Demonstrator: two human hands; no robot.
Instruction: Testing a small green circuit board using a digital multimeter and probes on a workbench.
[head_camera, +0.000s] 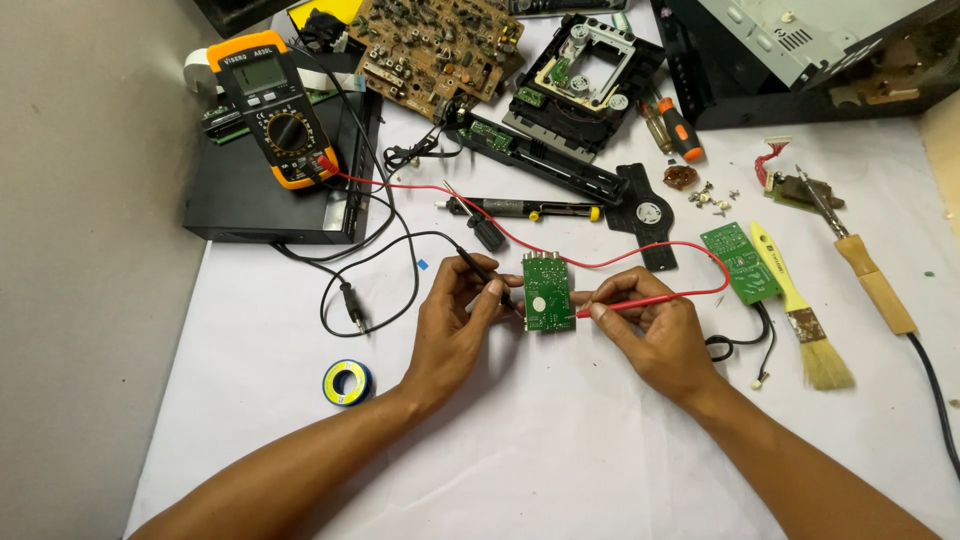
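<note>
Two probes meet on one small green circuit board (548, 292), which lies on the white surface (560, 450) between the hands with its long axis running away from the person. The left hand (455, 320) comes at it from the left, fingers (487, 295) pinched shut around the black probe (482, 268), whose tip touches the board's left edge. The right hand (655, 335) comes from the right, fingers (600, 310) closed on the red probe (650, 299), which lies nearly level with its tip at the board's lower right edge. Both hands are just beside the board, about equally near; the left also seems to steady it, though I cannot tell for sure.

Counted: one multimeter (272, 105) resting on a black box (270, 195) at upper left, with one red lead (560, 250) and one black lead (400, 240) running to the probes; a second small green board (740, 262) lies to the right, well apart from the fingers; one large brown board (430, 45) at top; one brush (805, 320); one soldering iron (860, 265); one roll of solder (347, 382) near the left wrist; one black-handled tool (520, 208) above the board; two screwdrivers (670, 125)
</note>
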